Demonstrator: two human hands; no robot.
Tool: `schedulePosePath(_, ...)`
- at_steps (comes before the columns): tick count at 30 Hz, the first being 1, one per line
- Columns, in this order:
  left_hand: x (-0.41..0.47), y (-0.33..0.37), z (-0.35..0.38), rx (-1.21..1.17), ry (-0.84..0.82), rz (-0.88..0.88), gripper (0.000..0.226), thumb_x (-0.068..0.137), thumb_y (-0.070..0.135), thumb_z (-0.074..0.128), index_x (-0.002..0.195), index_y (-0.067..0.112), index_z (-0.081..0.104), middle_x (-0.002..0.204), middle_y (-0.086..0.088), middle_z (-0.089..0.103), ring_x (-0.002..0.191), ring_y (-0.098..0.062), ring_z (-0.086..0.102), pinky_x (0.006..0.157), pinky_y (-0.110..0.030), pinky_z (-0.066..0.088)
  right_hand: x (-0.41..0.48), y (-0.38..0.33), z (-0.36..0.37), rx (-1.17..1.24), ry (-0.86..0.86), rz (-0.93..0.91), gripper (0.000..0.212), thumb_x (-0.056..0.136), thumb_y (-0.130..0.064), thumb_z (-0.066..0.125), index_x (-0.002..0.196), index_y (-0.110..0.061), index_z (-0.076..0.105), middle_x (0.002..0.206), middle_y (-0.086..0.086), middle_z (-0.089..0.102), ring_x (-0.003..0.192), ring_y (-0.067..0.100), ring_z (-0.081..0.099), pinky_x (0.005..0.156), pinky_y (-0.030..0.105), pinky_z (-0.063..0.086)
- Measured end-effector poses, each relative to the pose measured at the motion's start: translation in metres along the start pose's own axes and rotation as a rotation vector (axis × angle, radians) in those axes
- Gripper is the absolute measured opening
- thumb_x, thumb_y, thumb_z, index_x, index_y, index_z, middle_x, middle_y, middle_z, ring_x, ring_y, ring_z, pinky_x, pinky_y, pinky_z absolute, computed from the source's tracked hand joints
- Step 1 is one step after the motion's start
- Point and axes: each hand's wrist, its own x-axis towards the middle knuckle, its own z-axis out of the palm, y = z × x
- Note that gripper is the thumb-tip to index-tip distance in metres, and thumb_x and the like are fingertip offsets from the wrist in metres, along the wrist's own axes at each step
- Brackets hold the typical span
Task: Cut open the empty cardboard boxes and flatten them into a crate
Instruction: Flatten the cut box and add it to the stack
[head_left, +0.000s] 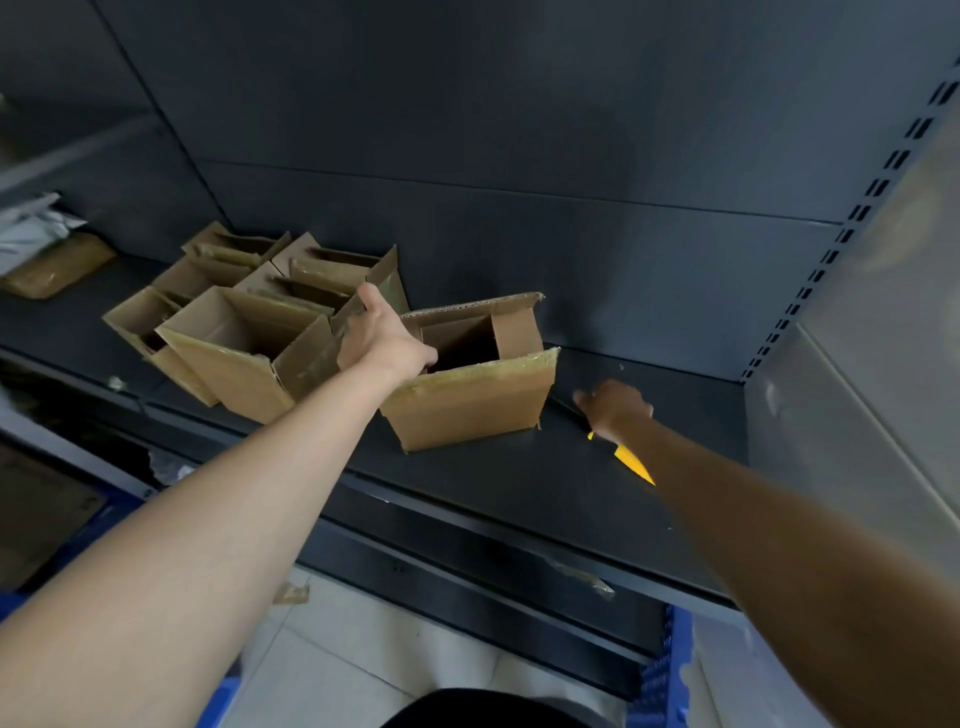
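Note:
Several open, empty cardboard boxes (244, 343) stand clustered on the dark shelf (493, 483). One more open box (470, 402) stands apart to their right. My left hand (382, 338) reaches to that box's left upper corner with the thumb raised. Its fingers curl over the edge into the opening. To the right of the box, my right hand (615, 408) lies low on the shelf and grips a yellow utility knife (631, 460). The knife's handle pokes out under the wrist, and the hand hides most of it.
A brown padded parcel (57, 265) and white bags (31, 223) lie at the shelf's far left. Blue crates (667, 675) stand on the floor below. A slotted upright (857, 208) and a grey side panel (883, 312) close off the right.

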Motion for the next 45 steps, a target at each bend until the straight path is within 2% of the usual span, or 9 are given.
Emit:
schedulePosePath(5,0.003,0.002,-0.001,-0.005,0.065,0.043,0.079,0.073,0.018,0.078,0.128,0.015,0.022,0.125,-0.015,0.05,0.102,-0.032,0.058,0.063,-0.034,0.04,-0.019,-0.049,-0.061,0.72,0.042,-0.053,0.069,0.08,-0.071,0.048,0.095,-0.005,0.061,0.088,0.008,0.063,0.078,0.023,0.062,0.072,0.037,0.055)
schedulePosePath(9,0.004,0.004,-0.002,-0.026,0.09,0.066,0.081,0.072,0.018,0.08,0.128,0.015,0.021,0.126,-0.015,0.049,0.105,-0.032,0.056,0.064,-0.032,0.039,-0.042,-0.089,-0.086,0.438,-0.167,-0.063,0.087,0.062,-0.075,0.065,0.123,-0.014,0.051,0.11,0.008,0.061,0.086,0.024,0.064,0.07,0.034,0.058)
schedulePosePath(20,0.005,0.001,-0.005,-0.259,0.023,0.102,0.074,0.078,0.016,0.072,0.132,0.019,0.022,0.122,-0.009,0.053,0.079,-0.02,0.054,0.044,-0.022,0.033,-0.06,-0.116,-0.062,0.253,0.085,-0.003,0.076,0.074,-0.03,0.072,0.133,-0.008,0.03,0.086,0.002,0.047,0.086,0.022,0.048,0.065,0.033,0.043)
schedulePosePath(23,0.017,-0.006,-0.015,-0.281,0.041,0.085,0.055,0.088,0.008,0.059,0.137,0.012,0.034,0.131,-0.011,0.052,0.105,-0.026,0.059,0.061,-0.022,0.04,-0.063,-0.113,-0.073,0.33,0.075,-0.055,0.062,0.084,-0.015,0.054,0.141,-0.011,0.027,0.119,0.012,0.052,0.092,0.026,0.052,0.067,0.033,0.049)
schedulePosePath(28,0.029,-0.022,-0.022,-0.582,-0.035,0.039,0.034,0.092,0.003,0.045,0.123,0.015,0.054,0.124,-0.007,0.056,0.112,-0.025,0.054,0.086,-0.03,0.044,-0.079,-0.095,-0.091,0.444,-0.288,-0.117,0.062,0.078,0.012,0.049,0.129,-0.023,0.042,0.111,0.018,0.053,0.09,0.029,0.059,0.074,0.04,0.059)
schedulePosePath(33,0.032,-0.033,-0.021,-0.78,-0.075,0.117,0.034,0.091,0.005,0.046,0.119,0.019,0.059,0.11,0.002,0.06,0.093,-0.014,0.055,0.074,-0.023,0.044,-0.083,-0.073,-0.097,0.592,-0.588,-0.107,0.044,0.076,-0.031,0.07,0.119,-0.024,0.061,0.132,0.003,0.049,0.12,0.024,0.04,0.099,0.047,0.039)
schedulePosePath(36,0.032,-0.036,-0.023,-0.816,-0.138,0.22,0.032,0.088,0.007,0.048,0.109,0.025,0.064,0.103,0.002,0.065,0.088,-0.009,0.058,0.063,-0.017,0.042,-0.077,-0.066,-0.091,0.809,-0.402,-0.017,0.049,0.072,-0.052,0.068,0.105,-0.016,0.064,0.125,0.005,0.053,0.119,0.028,0.043,0.103,0.051,0.033)
schedulePosePath(40,0.031,-0.039,-0.031,-0.909,-0.213,0.32,0.037,0.083,0.002,0.048,0.098,0.029,0.069,0.1,0.007,0.067,0.094,-0.01,0.058,0.073,-0.018,0.045,-0.071,-0.059,-0.081,0.849,-0.22,0.092,0.085,0.065,-0.062,0.073,0.135,-0.02,0.048,0.147,0.005,0.036,0.133,0.033,0.034,0.107,0.053,0.029)
schedulePosePath(45,0.026,-0.034,-0.037,-0.992,-0.28,0.433,0.042,0.082,-0.002,0.051,0.095,0.033,0.071,0.102,0.016,0.069,0.1,0.003,0.058,0.079,-0.01,0.044,-0.073,-0.057,-0.077,1.199,-0.347,0.22,0.082,0.056,-0.052,0.083,0.122,-0.015,0.052,0.114,0.013,0.055,0.095,0.036,0.065,0.077,0.054,0.054)
